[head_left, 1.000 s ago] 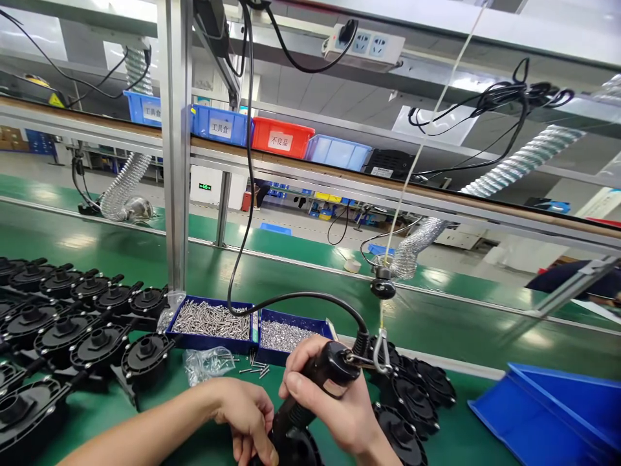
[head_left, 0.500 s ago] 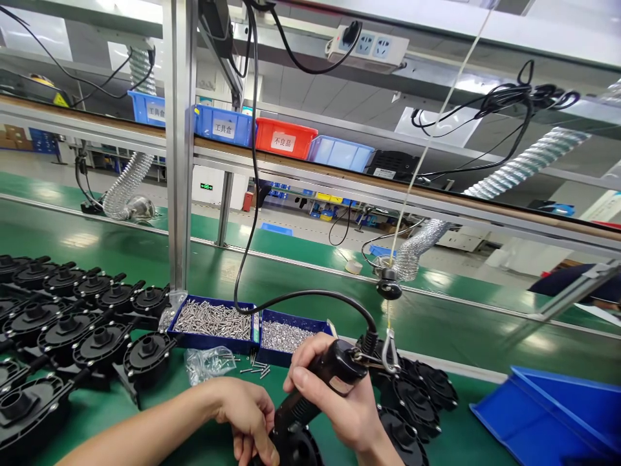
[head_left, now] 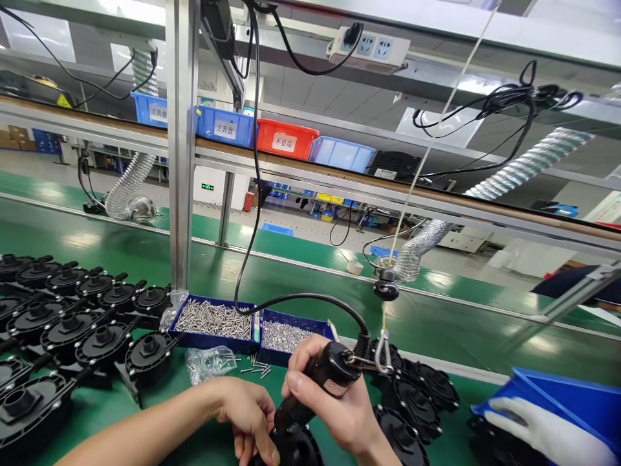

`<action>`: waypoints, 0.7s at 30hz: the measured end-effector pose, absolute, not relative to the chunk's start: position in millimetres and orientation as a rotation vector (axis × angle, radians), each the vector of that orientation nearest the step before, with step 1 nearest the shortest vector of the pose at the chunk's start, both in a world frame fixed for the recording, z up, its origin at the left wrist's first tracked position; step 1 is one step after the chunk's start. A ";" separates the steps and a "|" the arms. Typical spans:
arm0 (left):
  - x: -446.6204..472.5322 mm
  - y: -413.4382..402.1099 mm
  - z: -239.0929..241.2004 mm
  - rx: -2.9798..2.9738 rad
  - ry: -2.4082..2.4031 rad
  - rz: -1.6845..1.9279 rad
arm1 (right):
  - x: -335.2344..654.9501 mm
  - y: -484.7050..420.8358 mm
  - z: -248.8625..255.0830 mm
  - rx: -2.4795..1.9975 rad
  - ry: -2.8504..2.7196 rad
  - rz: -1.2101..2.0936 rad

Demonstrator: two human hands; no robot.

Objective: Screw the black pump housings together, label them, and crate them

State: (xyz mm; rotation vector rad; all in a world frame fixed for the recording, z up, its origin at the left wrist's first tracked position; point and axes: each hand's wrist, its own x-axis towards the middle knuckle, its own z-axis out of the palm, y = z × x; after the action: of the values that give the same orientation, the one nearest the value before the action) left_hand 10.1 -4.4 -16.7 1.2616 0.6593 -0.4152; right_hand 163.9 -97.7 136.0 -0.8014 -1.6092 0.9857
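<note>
My right hand (head_left: 334, 408) is wrapped around a black corded electric screwdriver (head_left: 323, 382), tilted with its lower end down and left. A wire clip joins its top to a hanging cord. Below it lies a round black plastic housing (head_left: 297, 448), partly cut off by the frame's bottom edge. My left hand (head_left: 250, 417) has its fingers bent around the housing's left side, close to the screwdriver's lower end. The screwdriver's tip is hidden by the hands and the housing.
Ahead stand blue trays of long screws (head_left: 216, 319) and small metal pieces (head_left: 284, 336). Loose screws (head_left: 257, 366) and a plastic bag (head_left: 211, 364) lie nearby. Black housings (head_left: 104, 343) fill the left side. At right, another person's white-gloved hand (head_left: 538, 427) is by a blue bin (head_left: 577, 395).
A co-worker's white-gloved hand has come in at the right with a black part beneath it, in front of the blue bin. The screwdriver's top has shifted slightly left.
</note>
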 end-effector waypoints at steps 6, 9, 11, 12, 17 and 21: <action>8.1 -7.8 -12.5 1.258 0.689 -0.382 | 158.4 -92.0 126.0 -0.656 -1.634 1.001; 6.6 -11.7 -8.0 1.268 0.725 -0.337 | 150.3 -85.7 116.4 -0.580 -1.447 1.202; 6.5 -14.3 -4.9 1.274 0.757 -0.325 | 145.8 -81.8 110.5 -0.612 -1.355 1.300; 6.6 -15.3 -3.5 1.275 0.774 -0.322 | 144.5 -80.3 108.1 -0.613 -1.332 1.330; 5.0 -18.0 -1.1 1.308 0.769 -0.271 | 145.1 -79.2 103.6 -0.524 -1.341 1.363; -1.0 -21.8 -1.7 1.355 0.739 -0.130 | 144.6 -83.8 108.4 -0.496 -1.343 1.407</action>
State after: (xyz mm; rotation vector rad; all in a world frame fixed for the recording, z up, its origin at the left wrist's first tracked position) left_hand -1.0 -21.8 -1.7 1.3555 0.7389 -0.1302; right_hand 144.6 -83.8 108.4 -0.4965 -1.3427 1.4069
